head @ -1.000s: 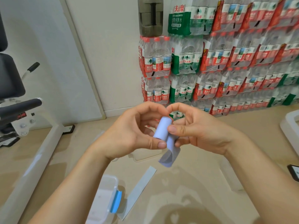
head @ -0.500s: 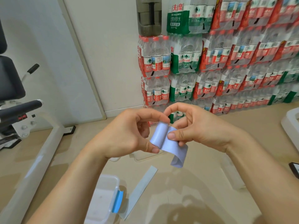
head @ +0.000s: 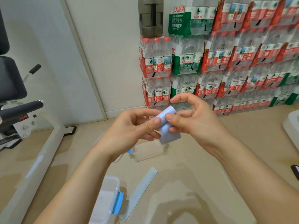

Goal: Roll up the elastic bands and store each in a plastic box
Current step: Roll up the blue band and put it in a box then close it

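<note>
A light blue elastic band (head: 168, 125), partly rolled with a short tail hanging down, is held in the air in front of me. My left hand (head: 134, 128) pinches its left side with thumb and fingers. My right hand (head: 192, 118) pinches its right side with the thumb, the index finger lifted above the roll. A second, pale grey-blue band (head: 142, 189) lies flat on the floor below. A clear plastic box with a blue clasp (head: 106, 202) stands at the bottom, partly behind my left forearm. Another clear box (head: 148, 152) sits on the floor under my hands.
Stacked packs of bottled water (head: 226, 62) fill the wall behind. A white-framed exercise machine (head: 32, 143) stands on the left. A white object (head: 292, 125) and a dark phone edge (head: 295, 172) show at the right border.
The loose tail of the blue band has got shorter as more of it was wound onto the roll. Both hands have stayed in about the same place, and my right index finger has lifted.
</note>
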`<move>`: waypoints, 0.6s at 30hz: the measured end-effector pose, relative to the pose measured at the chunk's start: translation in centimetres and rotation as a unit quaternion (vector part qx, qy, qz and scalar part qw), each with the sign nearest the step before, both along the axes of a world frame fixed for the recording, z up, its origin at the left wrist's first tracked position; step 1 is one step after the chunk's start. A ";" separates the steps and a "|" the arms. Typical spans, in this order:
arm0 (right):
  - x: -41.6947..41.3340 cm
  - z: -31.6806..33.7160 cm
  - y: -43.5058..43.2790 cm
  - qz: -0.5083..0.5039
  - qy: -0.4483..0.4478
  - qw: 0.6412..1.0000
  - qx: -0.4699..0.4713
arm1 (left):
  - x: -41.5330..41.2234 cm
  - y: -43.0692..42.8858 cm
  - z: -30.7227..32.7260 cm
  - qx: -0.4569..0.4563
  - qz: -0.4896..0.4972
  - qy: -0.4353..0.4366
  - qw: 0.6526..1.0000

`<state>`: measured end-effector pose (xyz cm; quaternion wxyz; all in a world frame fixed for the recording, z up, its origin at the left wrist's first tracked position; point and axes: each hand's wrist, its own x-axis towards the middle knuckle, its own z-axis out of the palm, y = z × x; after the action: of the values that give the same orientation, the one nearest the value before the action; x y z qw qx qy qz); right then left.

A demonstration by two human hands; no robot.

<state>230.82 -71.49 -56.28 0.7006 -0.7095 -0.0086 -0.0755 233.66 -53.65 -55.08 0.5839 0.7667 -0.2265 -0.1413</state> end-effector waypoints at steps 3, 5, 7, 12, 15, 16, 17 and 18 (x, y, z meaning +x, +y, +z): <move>0.0 -0.3 0.3 0.001 0.008 1.000 0.006 | 0.3 -0.3 -0.4 -0.018 0.052 0.003 0.998; 0.0 -0.3 0.4 0.014 0.024 0.999 0.014 | 0.4 -0.4 -0.5 -0.019 0.065 -0.002 0.998; 0.0 -0.3 0.4 0.023 0.038 0.999 0.009 | 0.6 -0.4 -0.6 -0.019 0.075 -0.010 0.997; 0.0 -0.1 0.1 0.027 0.054 0.998 -0.032 | 0.6 -0.5 -0.6 -0.035 0.099 -0.013 0.994; 0.2 0.0 -0.1 0.009 0.044 0.999 0.029 | 0.7 -1.0 -0.8 -0.097 0.114 0.005 0.989; 0.3 0.0 -0.1 -0.003 0.042 0.997 0.058 | 0.7 -1.2 -1.0 -0.122 0.121 0.019 0.985; 0.4 0.0 -0.1 -0.017 0.042 0.995 0.085 | 0.6 -1.4 -1.2 -0.141 0.125 0.041 0.981; 0.5 0.0 -0.1 -0.032 0.044 0.992 0.110 | 0.6 -1.6 -1.5 -0.152 0.121 0.069 0.978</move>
<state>231.27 -71.63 -56.33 0.7712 -0.6308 0.0534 -0.0666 234.24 -55.30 -56.54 0.7207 0.6790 -0.1098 -0.0864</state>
